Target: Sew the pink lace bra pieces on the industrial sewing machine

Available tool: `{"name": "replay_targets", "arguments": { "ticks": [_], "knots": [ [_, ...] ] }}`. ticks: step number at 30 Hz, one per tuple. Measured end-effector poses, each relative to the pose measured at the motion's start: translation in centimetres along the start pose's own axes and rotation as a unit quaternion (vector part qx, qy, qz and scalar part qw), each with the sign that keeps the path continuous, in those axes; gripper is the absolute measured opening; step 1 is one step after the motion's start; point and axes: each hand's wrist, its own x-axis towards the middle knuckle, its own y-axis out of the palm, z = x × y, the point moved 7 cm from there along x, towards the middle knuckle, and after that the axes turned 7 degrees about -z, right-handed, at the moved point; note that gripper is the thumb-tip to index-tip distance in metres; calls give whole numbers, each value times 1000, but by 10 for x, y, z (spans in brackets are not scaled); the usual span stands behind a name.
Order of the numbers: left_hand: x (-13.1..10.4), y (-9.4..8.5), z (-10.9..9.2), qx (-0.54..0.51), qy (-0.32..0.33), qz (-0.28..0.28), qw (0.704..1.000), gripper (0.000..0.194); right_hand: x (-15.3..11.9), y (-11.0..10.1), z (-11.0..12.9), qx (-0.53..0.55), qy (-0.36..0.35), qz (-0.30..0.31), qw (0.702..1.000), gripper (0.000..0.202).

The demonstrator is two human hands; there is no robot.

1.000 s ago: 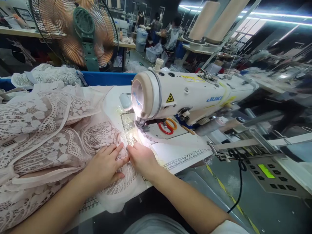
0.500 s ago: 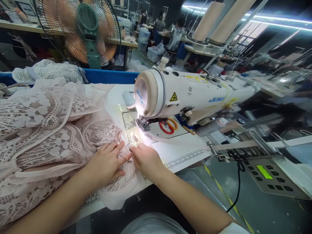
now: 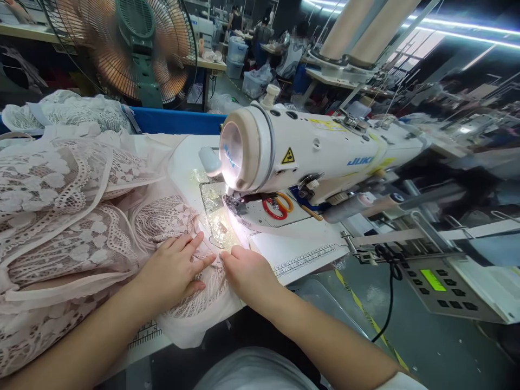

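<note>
A pale pink lace garment with smooth fabric edging is heaped on the left of the sewing machine bed. My left hand lies on one lace cup with its fingers spread, pressing it against the surface. Just to its right, my right hand is closed, thumb and forefinger pinching the edge of the lace; any small item inside that pinch is hidden. Both hands are on the near side of the lit presser foot of the white sewing machine. No fabric is visibly joined from my fingers to the needle.
Scissors with red and orange handles lie behind the needle area. A band feeder and a control box with a green display are at the right. Behind the table stands a fan. Thread cones rise above the machine.
My right hand has drawn slightly toward me and to the right, away from the needle. My left hand stays on the lace. The whole view has shifted a little.
</note>
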Motion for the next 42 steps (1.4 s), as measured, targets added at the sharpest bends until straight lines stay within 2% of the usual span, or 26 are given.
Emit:
{"name": "replay_targets", "arguments": {
  "ticks": [4,9,14,24,31,36,42],
  "knots": [
    [0,-1,0,9,0,-13,1000,51,-12,-3,-5,0,1,28,1000,16],
    [1,-1,-1,18,3,-13,1000,50,-5,-10,-4,28,13,-7,999,15],
    [0,0,-1,24,20,-38,999,50,-2,-3,0,31,10,-2,999,17],
    [3,-4,-6,39,28,-43,998,46,-30,-4,-8,26,6,45,999,15],
    [1,-6,-7,29,37,-77,996,44,-19,-10,-8,46,14,-15,999,18],
    [0,-4,-6,31,40,-69,996,44,-14,0,-4,45,7,1,999,17],
    [0,-3,-4,12,29,-65,997,44,-31,-4,-7,59,0,20,998,16]
  ]
}}
